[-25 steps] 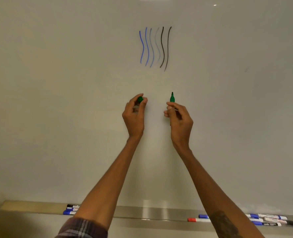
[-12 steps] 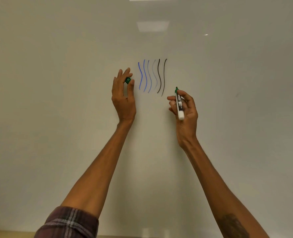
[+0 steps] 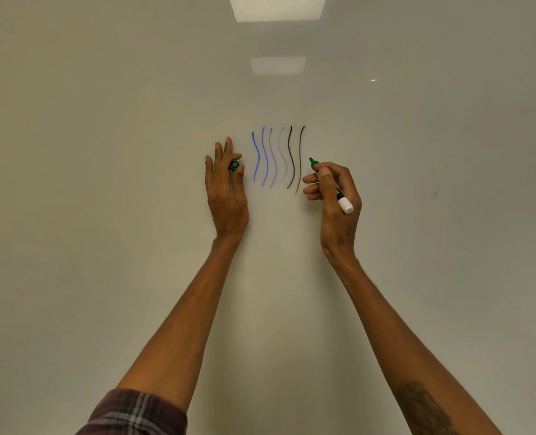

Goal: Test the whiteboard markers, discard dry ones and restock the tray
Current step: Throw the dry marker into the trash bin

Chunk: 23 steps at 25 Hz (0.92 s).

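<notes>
My right hand (image 3: 334,196) grips an uncapped green marker (image 3: 342,200); its green tip points up and left at the whiteboard (image 3: 417,246), just right of the wavy test strokes (image 3: 277,158). Those strokes are several blue lines and two black ones. My left hand (image 3: 227,189) is raised left of the strokes, fingers mostly straight against the board, pinching the green cap (image 3: 234,165) between thumb and forefinger.
Ceiling lights reflect in the glossy board at the top. A faint smudge (image 3: 436,193) marks the board on the right. The marker tray is out of view.
The view has tilted up and the tray has dropped out of sight. Both hands rose to the strokes; the right hand turned the marker tip towards the board.
</notes>
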{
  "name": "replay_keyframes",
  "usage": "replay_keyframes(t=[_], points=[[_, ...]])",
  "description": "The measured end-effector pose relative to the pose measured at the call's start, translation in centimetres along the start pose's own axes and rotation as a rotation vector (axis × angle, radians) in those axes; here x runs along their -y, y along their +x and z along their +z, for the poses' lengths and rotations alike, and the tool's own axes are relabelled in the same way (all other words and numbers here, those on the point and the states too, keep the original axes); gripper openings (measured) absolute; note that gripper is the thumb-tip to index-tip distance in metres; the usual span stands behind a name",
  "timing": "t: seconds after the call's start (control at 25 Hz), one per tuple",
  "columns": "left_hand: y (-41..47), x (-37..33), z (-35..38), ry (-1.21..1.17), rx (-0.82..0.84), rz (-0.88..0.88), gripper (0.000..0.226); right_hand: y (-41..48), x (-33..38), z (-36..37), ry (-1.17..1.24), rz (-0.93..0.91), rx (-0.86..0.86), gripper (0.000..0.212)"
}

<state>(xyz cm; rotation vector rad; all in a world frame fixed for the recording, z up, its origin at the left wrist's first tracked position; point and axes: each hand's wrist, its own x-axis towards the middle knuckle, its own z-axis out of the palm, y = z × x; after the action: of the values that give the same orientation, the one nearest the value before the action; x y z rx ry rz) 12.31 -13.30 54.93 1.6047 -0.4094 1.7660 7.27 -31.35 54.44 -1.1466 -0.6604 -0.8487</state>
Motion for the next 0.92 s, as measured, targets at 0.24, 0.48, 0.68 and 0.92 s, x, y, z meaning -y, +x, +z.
replay_keyframes(t=[0.24,0.48,0.68,0.92], points=[[-0.2,0.4,0.1,0.041,0.005,-0.006,0.037,2.1,-0.1,0.9,-0.183,-0.159,-0.064,0.024],[-0.3,0.5,0.0,0.059,0.007,0.014,0.037,4.9,-0.1,1.3,-0.343,-0.31,-0.126,0.019],[-0.3,0.5,-0.1,0.06,0.013,0.011,0.038,0.9,-2.3,-0.1,-0.42,-0.32,-0.105,0.015],[-0.5,0.2,-0.2,0.062,0.01,0.02,0.036,-1.1,-2.0,-0.5,-0.343,-0.204,-0.136,0.013]])
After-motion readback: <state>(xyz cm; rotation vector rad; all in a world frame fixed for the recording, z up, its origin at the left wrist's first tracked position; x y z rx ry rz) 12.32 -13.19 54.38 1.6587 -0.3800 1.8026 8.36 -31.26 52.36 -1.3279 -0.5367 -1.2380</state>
